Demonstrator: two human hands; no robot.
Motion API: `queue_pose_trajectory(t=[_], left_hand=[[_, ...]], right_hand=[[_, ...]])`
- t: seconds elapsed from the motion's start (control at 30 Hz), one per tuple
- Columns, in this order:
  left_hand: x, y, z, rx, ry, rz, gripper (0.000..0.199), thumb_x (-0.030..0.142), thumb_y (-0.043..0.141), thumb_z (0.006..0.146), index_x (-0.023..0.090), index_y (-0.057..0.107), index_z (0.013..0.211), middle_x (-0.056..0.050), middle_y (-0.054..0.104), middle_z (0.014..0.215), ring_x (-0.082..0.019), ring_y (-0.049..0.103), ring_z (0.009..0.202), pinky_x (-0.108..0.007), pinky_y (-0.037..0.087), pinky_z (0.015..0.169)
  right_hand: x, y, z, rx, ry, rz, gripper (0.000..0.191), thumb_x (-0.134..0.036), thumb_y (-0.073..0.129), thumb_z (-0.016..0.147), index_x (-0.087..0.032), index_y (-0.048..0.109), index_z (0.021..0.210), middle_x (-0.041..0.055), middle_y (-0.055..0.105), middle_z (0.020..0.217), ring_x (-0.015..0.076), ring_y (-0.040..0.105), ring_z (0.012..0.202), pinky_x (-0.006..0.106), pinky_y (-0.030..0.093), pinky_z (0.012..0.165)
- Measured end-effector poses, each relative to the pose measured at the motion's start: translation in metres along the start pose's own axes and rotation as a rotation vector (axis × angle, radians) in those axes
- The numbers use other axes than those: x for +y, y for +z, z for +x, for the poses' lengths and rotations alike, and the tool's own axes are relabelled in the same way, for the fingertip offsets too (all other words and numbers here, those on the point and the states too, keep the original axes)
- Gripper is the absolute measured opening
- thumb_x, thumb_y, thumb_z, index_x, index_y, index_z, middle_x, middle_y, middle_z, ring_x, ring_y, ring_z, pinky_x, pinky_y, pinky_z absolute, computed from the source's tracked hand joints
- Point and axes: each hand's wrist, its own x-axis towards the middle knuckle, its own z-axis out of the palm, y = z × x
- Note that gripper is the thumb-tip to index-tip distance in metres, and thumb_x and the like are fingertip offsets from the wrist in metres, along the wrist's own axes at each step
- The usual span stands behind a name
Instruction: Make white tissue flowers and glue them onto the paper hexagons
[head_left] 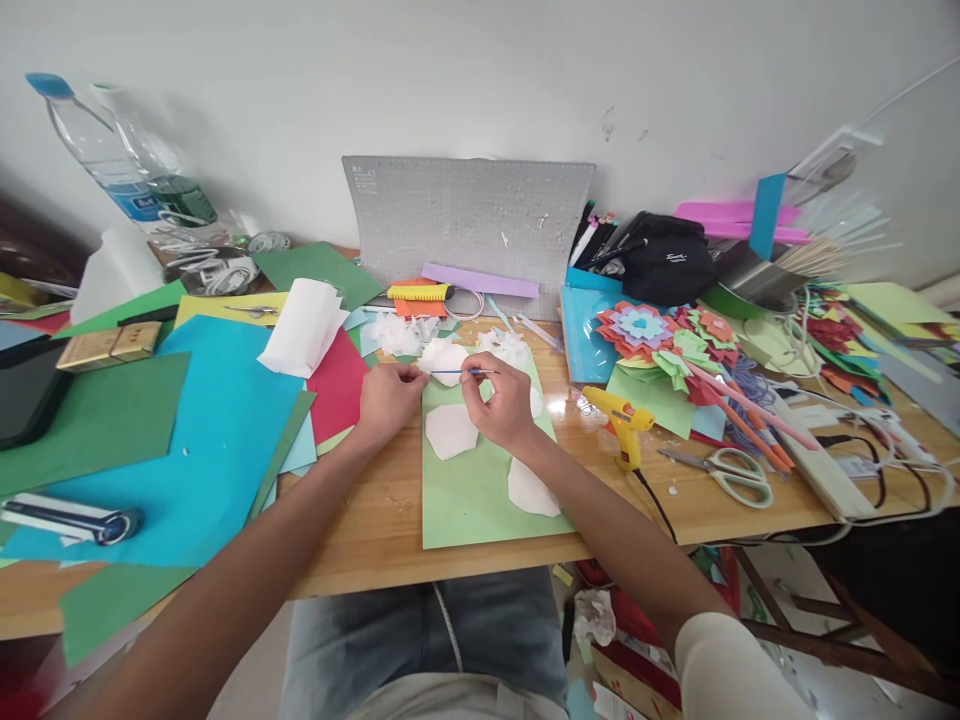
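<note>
My right hand [497, 400] pinches a thin blue stick with a pale tip [448, 372], which looks like a fine pen or brush. It lies level across a white cut paper piece [442, 352]. My left hand [392, 398] is closed in a pinch at the stick's left end; whether it grips the stick or paper is hidden. Under my hands lies a light green sheet [472, 515]. More white paper pieces rest on it, one at the left [451, 431] and one at the right, partly behind my right forearm [532, 488].
Shredded white paper [401, 333] and a yellow cutter [420, 293] lie behind the sheet. A yellow glue gun [624, 420], scissors [727, 472] and paper flowers [641, 328] are at right. A white tissue roll [304, 325], blue paper [225, 400] and a stapler [71, 520] are at left.
</note>
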Motion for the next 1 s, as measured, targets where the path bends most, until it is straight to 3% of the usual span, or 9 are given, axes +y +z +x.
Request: queue_pose_trajectory(t=[0.67,1.0], left_hand=[[0.002,-0.007,-0.008,-0.038,0.033,0.062,0.022,0.027,0.063,0.076,0.018,0.076,0.091,-0.003,0.077,0.09,-0.02,0.069,0.085,-0.027,0.05,0.077],[-0.001,-0.014,-0.018,-0.023,0.162,0.232,0.022,0.027,0.056,0.081,0.019,0.075,0.089,-0.008,0.073,0.088,-0.021,0.064,0.076,-0.029,0.046,0.07]], right_hand=[[0.001,0.001,-0.001,-0.016,-0.028,-0.047,0.009,-0.016,0.047,0.086,-0.021,0.054,0.086,0.0026,0.064,0.079,0.013,0.06,0.067,0.026,0.051,0.065],[-0.004,-0.002,-0.001,0.06,-0.014,-0.007,0.008,-0.019,0.048,0.087,-0.021,0.054,0.083,0.002,0.063,0.076,0.013,0.059,0.065,0.027,0.051,0.063]])
